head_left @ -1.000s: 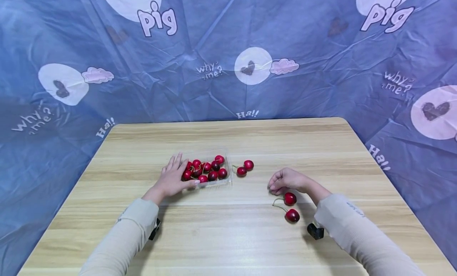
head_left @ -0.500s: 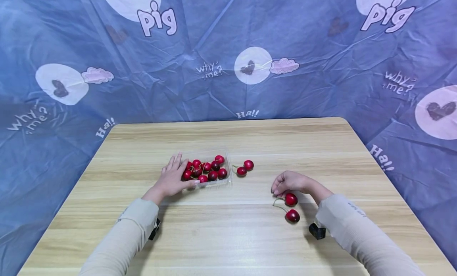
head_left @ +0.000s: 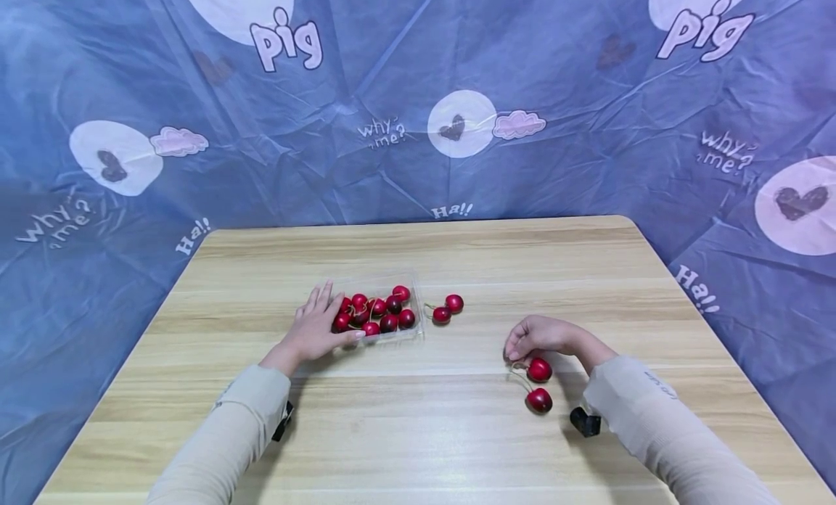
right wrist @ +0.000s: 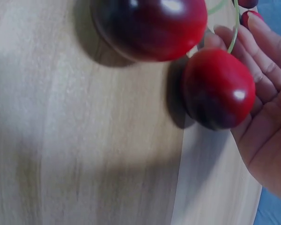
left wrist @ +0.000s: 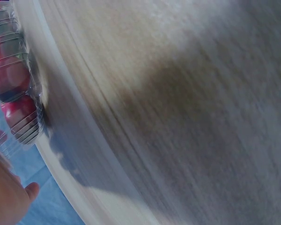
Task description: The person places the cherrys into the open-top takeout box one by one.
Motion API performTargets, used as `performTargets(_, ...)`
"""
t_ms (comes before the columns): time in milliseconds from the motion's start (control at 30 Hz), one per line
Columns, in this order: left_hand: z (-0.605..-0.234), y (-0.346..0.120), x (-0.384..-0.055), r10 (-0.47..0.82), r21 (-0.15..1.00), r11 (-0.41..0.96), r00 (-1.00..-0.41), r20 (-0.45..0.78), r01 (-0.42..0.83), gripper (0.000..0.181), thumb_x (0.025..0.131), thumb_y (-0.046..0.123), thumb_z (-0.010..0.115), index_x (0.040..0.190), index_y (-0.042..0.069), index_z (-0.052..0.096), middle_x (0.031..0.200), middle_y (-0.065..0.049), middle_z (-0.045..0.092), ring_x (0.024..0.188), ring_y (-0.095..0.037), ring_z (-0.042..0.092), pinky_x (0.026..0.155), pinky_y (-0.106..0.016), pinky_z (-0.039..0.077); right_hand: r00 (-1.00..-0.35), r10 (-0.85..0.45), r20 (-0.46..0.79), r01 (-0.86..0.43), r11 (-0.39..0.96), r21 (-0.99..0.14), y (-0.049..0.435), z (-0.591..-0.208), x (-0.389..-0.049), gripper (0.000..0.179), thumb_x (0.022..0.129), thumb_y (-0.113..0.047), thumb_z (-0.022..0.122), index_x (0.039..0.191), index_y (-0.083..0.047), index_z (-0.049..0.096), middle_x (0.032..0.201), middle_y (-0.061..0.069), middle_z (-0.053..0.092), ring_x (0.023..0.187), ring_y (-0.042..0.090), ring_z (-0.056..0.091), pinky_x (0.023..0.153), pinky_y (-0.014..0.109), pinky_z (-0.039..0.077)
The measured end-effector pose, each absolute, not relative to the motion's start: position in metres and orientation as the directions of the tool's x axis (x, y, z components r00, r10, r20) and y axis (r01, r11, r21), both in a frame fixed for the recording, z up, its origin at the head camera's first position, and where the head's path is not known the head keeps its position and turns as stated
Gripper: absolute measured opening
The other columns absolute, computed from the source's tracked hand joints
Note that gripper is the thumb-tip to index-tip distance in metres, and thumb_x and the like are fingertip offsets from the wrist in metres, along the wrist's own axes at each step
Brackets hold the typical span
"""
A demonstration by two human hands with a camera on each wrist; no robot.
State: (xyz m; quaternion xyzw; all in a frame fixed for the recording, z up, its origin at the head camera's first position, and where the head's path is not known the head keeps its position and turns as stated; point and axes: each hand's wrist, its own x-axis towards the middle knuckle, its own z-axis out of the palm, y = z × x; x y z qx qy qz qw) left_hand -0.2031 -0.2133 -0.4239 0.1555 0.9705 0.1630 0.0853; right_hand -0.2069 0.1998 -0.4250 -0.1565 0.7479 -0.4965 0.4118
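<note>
In the head view my left hand (head_left: 316,332) rests over the left end of a clear plastic box (head_left: 419,313), fingers spread and thumb along its near side. Several red cherries (head_left: 389,322) lie in the box. The left wrist view shows the box's ribbed side (left wrist: 35,125) with cherries behind it. To the right, my right hand (head_left: 543,336) pinches the green stems (head_left: 522,380) of two joined cherries, an upper cherry (head_left: 539,370) and a lower cherry (head_left: 539,400). In the right wrist view both sit close over the wood, beside the palm (right wrist: 267,136).
Two more cherries (head_left: 441,315) with stems lie just right of the box on the wooden table (head_left: 418,432). A blue printed cloth (head_left: 392,178) hangs behind the table's far edge. Small black devices (head_left: 585,422) sit under the wrists.
My right hand has shifted a little right and toward me, and the stems and both cherries have shifted with it. My left hand and the box have stayed in place.
</note>
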Motion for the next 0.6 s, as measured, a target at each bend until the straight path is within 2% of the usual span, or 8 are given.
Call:
performTargets(200, -0.4222, -0.2134, -0.2025, 0.327, 0.341, 0.901, -0.937, -0.127, 0.268, 0.095, 0.072, 0.072, 0.036, 0.138, 0.006, 0.017, 0.142, -0.012, -0.011, 0.127, -0.036, -0.008, 0.095, -0.059, 0.006, -0.589, -0.672, -0.448, 0.167, 0.442, -0.881, 0.2019, -0.4232, -0.2084, 0.025, 0.071, -0.001, 0.064, 0.088, 0.016, 0.056, 0.077, 0.013, 0.063, 0.066, 0.014, 0.060, 0.063, 0.026, 0.049)
performTargets(467, -0.4199, -0.2133, -0.2021, 0.328, 0.347, 0.898, -0.937, -0.123, 0.269, 0.095, 0.072, 0.071, 0.037, 0.138, 0.006, 0.018, 0.143, -0.015, -0.006, 0.127, -0.036, -0.008, 0.095, -0.059, 0.006, -0.571, -0.685, -0.453, 0.136, 0.465, -0.875, 0.1992, -0.4247, -0.2092, 0.021, 0.067, 0.004, 0.065, 0.084, 0.015, 0.058, 0.073, 0.011, 0.064, 0.067, 0.015, 0.060, 0.064, 0.026, 0.048)
performTargets(600, -0.4200, -0.2135, -0.2029, 0.328, 0.346, 0.898, -0.937, -0.122, 0.270, 0.095, 0.072, 0.072, 0.036, 0.137, 0.005, 0.019, 0.143, -0.016, -0.006, 0.127, -0.036, -0.007, 0.095, -0.059, 0.006, -0.576, -0.684, -0.448, 0.120, 0.470, -0.874, 0.1984, -0.4247, -0.2085, 0.017, 0.067, 0.007, 0.063, 0.082, 0.014, 0.058, 0.071, 0.008, 0.064, 0.064, 0.013, 0.060, 0.061, 0.024, 0.048)
